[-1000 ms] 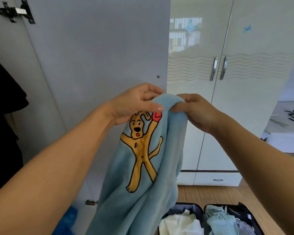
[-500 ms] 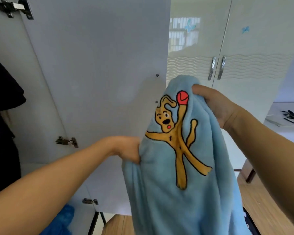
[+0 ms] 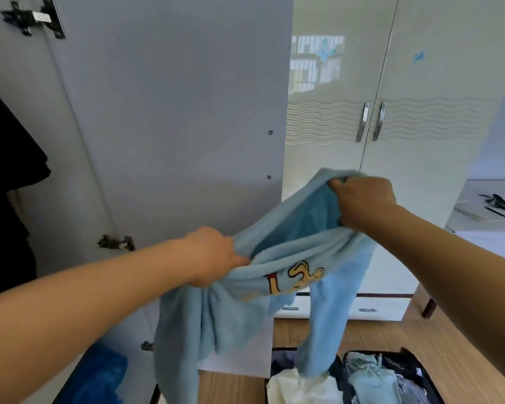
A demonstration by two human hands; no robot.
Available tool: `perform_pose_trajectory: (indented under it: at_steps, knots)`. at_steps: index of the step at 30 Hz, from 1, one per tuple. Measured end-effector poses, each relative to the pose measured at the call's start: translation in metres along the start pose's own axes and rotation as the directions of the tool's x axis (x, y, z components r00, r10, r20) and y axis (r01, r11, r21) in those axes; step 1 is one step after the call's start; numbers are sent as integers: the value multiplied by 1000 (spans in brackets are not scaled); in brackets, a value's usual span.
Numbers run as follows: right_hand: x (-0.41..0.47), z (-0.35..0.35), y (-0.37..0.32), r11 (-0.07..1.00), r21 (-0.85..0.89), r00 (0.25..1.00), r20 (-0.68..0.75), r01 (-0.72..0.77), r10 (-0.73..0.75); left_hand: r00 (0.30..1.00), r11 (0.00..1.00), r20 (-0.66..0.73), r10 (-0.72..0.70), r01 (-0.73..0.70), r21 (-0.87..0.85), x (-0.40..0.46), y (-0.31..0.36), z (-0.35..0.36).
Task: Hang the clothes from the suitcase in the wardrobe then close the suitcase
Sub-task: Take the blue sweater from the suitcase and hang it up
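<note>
Blue sweater (image 3: 274, 287) stretched between left hand (image 3: 213, 256) and right hand (image 3: 362, 199), both gripping its hem.

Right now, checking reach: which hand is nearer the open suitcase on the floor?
Right. The right hand holds the blue top above the suitcase; the left hand is off to its left.

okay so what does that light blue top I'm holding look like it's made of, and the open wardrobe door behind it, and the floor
Light blue top: likely fleece or plush knit; fuzzy matte nap, soft thick folds.
Open wardrobe door: probably laminated board; flat matte grey-white face with small screw caps and metal hinges.
Floor: looks like wood or wood-look laminate; tan planks with grain and visible seams. Which of the two, the picture cannot say.
</note>
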State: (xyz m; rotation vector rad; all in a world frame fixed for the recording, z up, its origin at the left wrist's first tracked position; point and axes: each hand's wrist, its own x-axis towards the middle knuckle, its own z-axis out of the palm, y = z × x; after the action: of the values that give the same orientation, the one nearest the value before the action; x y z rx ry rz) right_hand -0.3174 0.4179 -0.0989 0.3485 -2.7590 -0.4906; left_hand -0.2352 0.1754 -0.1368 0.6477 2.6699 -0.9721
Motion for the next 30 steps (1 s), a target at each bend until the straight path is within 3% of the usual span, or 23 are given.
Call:
perform_pose_trajectory:
  at_steps: [4, 7, 9, 10, 11, 13, 14, 15, 16, 17, 18, 19, 20, 21, 23, 24, 25, 26, 27, 28, 29, 30]
  knots:
    - [4, -7, -8, 991, -130, 983, -185, -12, -13, 954, 951, 59, -293, 284, 122, 1, -17, 6]
    - [8, -12, -8, 997, -75, 987, -162, -34, 21, 897, 865, 120, -426, 443, -235, -18, -54, -16]
    - [13, -20, -4, 995, 99, 969, -245, -8, 32, 841, 767, -8, -540, 489, -416, -35, -79, -35]
    - [18, -30, 1, 976, 217, 936, -343, 2, 74, 760, 722, -144, -634, 513, -464, -43, -90, -44]
    - [19, -45, 5, 943, 333, 876, -461, 23, 142, 615, 662, -294, -732, 538, -522, -50, -100, -54]
    - [19, -63, 12, 841, 523, 636, -698, 137, 330, 193, 540, -518, -833, 490, -684, -56, -105, -66]
    - [18, -65, 10, 794, 589, 559, -714, 153, 422, 65, 525, -566, -822, 473, -708, -54, -100, -69]
    - [20, -63, 7, 800, 576, 626, -689, 167, 365, 136, 564, -574, -807, 468, -681, -49, -91, -69]
    - [23, -55, 0, 873, 474, 831, -527, 117, 175, 416, 679, -538, -733, 499, -539, -38, -77, -67]
    - [23, -42, -8, 923, 373, 980, -196, 94, -21, 686, 771, -376, -623, 458, -442, -26, -59, -57]
    - [21, -30, -12, 963, 264, 994, 79, 55, -78, 805, 797, -188, -562, 466, -385, -20, -48, -44]
    - [18, -29, -10, 979, 201, 990, 128, 25, -52, 791, 770, -127, -599, 525, -364, -22, -52, -42]
    - [21, -34, -4, 960, 281, 1000, 16, -21, 17, 709, 704, -172, -684, 580, -410, -27, -67, -47]
    - [21, -48, 1, 931, 362, 985, -140, -46, 103, 580, 612, -238, -779, 624, -485, -36, -84, -56]
    - [20, -71, 1, 890, 453, 873, -416, -45, 256, 388, 528, -360, -848, 669, -522, -48, -110, -74]
    - [18, -77, -4, 873, 486, 828, -476, -34, 297, 314, 505, -405, -859, 652, -565, -47, -115, -76]
    - [17, -77, -8, 868, 496, 833, -468, -29, 295, 290, 488, -399, -870, 616, -618, -48, -110, -79]
    - [17, -71, -14, 897, 442, 902, -376, -26, 211, 358, 509, -361, -861, 579, -637, -45, -101, -78]
    - [15, -63, -19, 933, 359, 979, -182, -17, 88, 532, 588, -293, -794, 554, -589, -39, -89, -72]
    - [13, -52, -21, 960, 279, 1000, 2, -30, 31, 696, 660, -175, -697, 526, -536, -36, -73, -61]
    - [14, -48, -18, 964, 257, 995, 83, -71, 51, 763, 689, -109, -637, 501, -525, -36, -67, -54]
    - [14, -50, -14, 943, 311, 993, 43, -115, 107, 761, 689, -122, -637, 491, -534, -38, -73, -50]
